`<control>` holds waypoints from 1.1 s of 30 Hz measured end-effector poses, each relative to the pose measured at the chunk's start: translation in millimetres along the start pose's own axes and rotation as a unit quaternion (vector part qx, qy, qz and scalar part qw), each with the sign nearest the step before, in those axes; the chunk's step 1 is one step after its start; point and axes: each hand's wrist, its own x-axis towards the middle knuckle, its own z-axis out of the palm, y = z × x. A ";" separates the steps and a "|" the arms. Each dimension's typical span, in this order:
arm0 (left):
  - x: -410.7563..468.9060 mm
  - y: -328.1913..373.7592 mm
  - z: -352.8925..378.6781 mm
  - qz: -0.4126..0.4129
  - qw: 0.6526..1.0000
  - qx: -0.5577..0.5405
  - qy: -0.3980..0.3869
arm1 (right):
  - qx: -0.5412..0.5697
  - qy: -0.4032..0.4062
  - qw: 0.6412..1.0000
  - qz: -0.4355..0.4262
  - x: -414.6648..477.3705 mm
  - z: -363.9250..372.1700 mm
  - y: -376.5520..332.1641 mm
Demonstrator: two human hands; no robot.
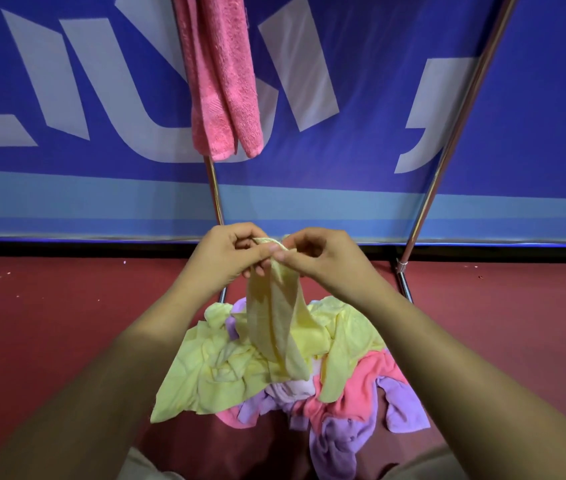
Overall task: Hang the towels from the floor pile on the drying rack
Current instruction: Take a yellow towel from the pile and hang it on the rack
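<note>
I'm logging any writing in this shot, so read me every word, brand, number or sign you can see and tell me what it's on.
On the banner: big white letters, cut off at the top edge and partly hidden by the hanging pink towel; no whole word reads.
On the yellow towel, the floor pile and the rack pole: no label or print shows.

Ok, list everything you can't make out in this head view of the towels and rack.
- Drying rack: its top bars are cut off by the upper edge.
- Pink towel: where it hangs is cut off by the same edge.
- Yellow towel: its pinched edge is mostly covered by the left hand and right hand.
- Floor pile: the towels can't be counted, since they overlap and tangle.
</note>
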 end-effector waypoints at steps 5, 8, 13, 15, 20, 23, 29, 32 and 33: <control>1.1 -0.6 0.9 -0.006 1.000 -0.015 0.005 | -0.112 0.036 0.992 -0.038 2.0 1.2 4.6; 1.4 1.9 -0.8 -0.011 1.000 -0.006 0.000 | -0.114 0.040 0.992 -0.035 3.8 -4.4 3.7; 2.8 -11.1 -21.2 -0.116 0.973 0.122 -0.158 | -0.024 0.099 0.995 -0.019 6.8 -24.9 2.9; 2.0 -22.4 -31.5 -0.145 0.964 0.140 -0.176 | 0.028 0.116 0.993 -0.005 8.3 -34.5 5.4; 4.4 -21.1 -43.4 -0.049 0.987 0.147 -0.035 | 0.132 0.092 0.987 0.022 9.1 -45.1 10.0; 4.4 -15.6 -39.8 -0.027 0.996 0.073 0.030 | 0.111 0.101 0.989 0.005 8.8 -48.9 8.9; 13.8 3.6 -42.1 0.003 0.996 0.010 0.083 | 0.105 0.171 0.980 0.002 8.3 -57.5 -3.2; 25.4 30.2 -47.7 0.035 0.994 0.007 0.100 | 0.092 0.189 0.978 -0.011 15.0 -67.4 -20.5; 29.6 42.6 -49.6 0.049 0.993 0.002 0.104 | 0.085 0.196 0.977 -0.019 17.9 -72.9 -29.4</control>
